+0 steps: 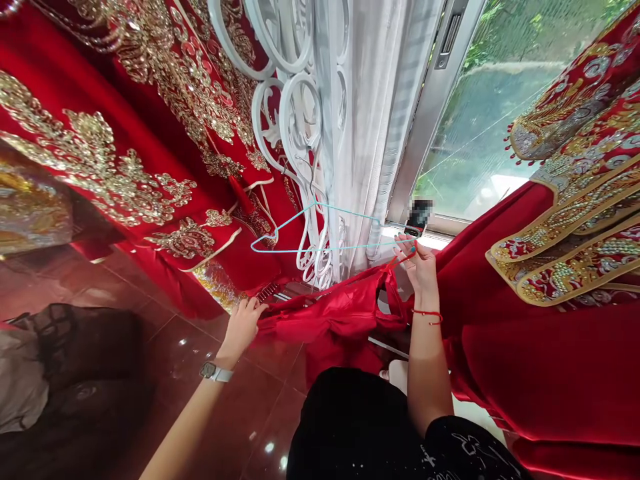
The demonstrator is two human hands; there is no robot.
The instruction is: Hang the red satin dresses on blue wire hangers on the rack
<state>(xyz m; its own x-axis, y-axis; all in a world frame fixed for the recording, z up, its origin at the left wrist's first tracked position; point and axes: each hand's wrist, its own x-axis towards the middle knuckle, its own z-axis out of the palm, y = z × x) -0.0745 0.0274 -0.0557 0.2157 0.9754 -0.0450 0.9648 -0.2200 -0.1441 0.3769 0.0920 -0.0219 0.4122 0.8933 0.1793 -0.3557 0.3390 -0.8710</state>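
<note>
Red-brown glossy tile floor (165,347), dress-shop corner by a window (500,100). Plain red satin garment (330,313) hung low between both hands, just above the floor. Left hand (243,323) was clamped on its bunched edge. Right hand (420,267) was pinched closed on a thin red strap (400,260) and the end of a pale blue wire hanger (280,251), held roughly level. Step looked like strap meeting hanger arm; next move would need strap slack and a steady hanger. Around: white scrolled metal rack (300,133), white sheer curtain (370,120), gold-embroidered red gowns (125,133) on both sides. No containers visible.
</note>
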